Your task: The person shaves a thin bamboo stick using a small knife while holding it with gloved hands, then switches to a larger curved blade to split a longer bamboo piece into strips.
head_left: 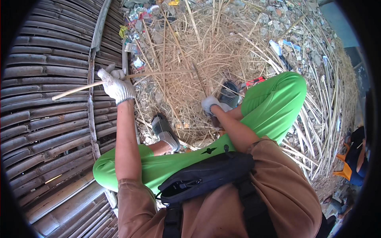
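My left hand (116, 85), in a white knitted glove, is closed round a long pale bamboo strip (160, 73). One end of the strip sticks out left over the slatted bamboo wall; the other reaches right, above the shavings. My right hand (210, 105), also gloved, is closed near my right foot on a long, thin, dark-bladed knife (201, 82). Its handle is hidden in my fist. The blade points away from me, and its far end meets or crosses the strip's right end; I cannot tell whether they touch.
A slatted bamboo wall (47, 71) fills the left side. Dry shavings (214, 51) cover the ground ahead. Many split bamboo strips (311, 127) lie along the right. A red-and-black object (255, 81) is beside my right knee. Another person (356, 152) is at the far right, by something orange.
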{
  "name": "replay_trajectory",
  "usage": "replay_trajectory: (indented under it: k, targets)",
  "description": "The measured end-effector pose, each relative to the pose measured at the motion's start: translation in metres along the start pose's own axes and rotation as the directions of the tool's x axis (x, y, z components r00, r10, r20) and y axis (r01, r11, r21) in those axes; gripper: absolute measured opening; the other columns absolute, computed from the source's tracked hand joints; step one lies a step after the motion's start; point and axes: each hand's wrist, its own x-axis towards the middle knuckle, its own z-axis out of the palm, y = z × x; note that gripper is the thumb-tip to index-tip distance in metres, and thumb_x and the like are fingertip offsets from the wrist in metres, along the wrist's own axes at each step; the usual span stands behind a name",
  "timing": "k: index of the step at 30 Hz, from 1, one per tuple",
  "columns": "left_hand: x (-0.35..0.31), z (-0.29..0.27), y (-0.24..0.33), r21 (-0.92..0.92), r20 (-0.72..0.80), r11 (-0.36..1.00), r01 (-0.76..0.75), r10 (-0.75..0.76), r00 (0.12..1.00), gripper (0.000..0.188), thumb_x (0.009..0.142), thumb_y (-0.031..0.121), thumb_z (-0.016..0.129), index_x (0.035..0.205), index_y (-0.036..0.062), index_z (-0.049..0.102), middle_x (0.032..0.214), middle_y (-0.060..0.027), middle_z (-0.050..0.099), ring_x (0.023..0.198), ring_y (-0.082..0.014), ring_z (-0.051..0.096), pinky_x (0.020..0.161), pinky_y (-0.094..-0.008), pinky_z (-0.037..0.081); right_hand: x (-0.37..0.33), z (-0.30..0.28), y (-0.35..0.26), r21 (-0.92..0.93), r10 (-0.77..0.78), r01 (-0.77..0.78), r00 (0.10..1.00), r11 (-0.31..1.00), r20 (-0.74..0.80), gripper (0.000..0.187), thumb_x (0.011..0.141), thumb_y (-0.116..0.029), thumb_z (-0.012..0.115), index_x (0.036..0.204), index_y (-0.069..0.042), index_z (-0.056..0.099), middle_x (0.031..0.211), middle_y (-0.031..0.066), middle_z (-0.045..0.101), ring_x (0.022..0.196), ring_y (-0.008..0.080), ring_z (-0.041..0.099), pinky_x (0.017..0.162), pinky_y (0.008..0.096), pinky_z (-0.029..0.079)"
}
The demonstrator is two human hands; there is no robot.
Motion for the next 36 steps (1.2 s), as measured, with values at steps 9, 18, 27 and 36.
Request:
replay_trajectory:
  k: [9,18,27,36]
  targets:
    - [0.001,0.006,-0.003,-0.136,0.255,0.988,0.072,-0.036,0.966,0.031,0.107,0.025,0.067,0.124,-0.0005,0.062,0.080,-0.0014,0.052,0.075,-0.0164,0.052,0.091,-0.0484,0.059,0.009,-0.002,-0.014,0.674,0.419,-0.355,0.905,0.648,0.074,0.045,0.101,-0.034,0.055,0.109,0.004,0.077,0.108,0.0295,0.077,0.101,0.0417,0.078,0.087,0.0482,0.064]
    - [-0.007,-0.004,-0.001,-0.059,0.277,0.997,0.052,-0.034,0.960,0.038,0.109,0.031,0.065,0.124,-0.0041,0.061,0.080,-0.0038,0.056,0.076,-0.0176,0.057,0.088,-0.0496,0.059,-0.071,-0.163,-0.119,0.766,0.265,-0.043,0.949,0.642,-0.169,0.053,0.105,-0.039,0.047,0.116,0.007,0.071,0.090,0.0309,0.075,0.089,0.0457,0.076,0.083,0.0561,0.061]
    - [-0.023,-0.007,0.006,0.166,0.173,0.984,-0.067,0.038,0.984,0.037,0.107,0.034,0.067,0.119,0.0000,0.069,0.087,-0.0033,0.061,0.083,-0.0175,0.060,0.085,-0.0389,0.056,-0.036,-0.073,-0.071,0.699,0.429,-0.220,0.893,0.681,-0.137,0.047,0.104,-0.036,0.049,0.111,0.004,0.074,0.107,0.0287,0.076,0.098,0.0451,0.075,0.090,0.0526,0.061]
    - [-0.029,-0.002,0.003,0.183,0.163,0.982,-0.044,0.014,0.987,0.041,0.109,0.038,0.061,0.120,-0.0004,0.067,0.088,-0.0043,0.060,0.084,-0.0175,0.059,0.086,-0.0368,0.055,-0.038,-0.118,-0.098,0.702,0.383,-0.194,0.916,0.685,-0.119,0.048,0.103,-0.037,0.048,0.117,0.001,0.075,0.112,0.0278,0.076,0.103,0.0428,0.076,0.094,0.0528,0.060]
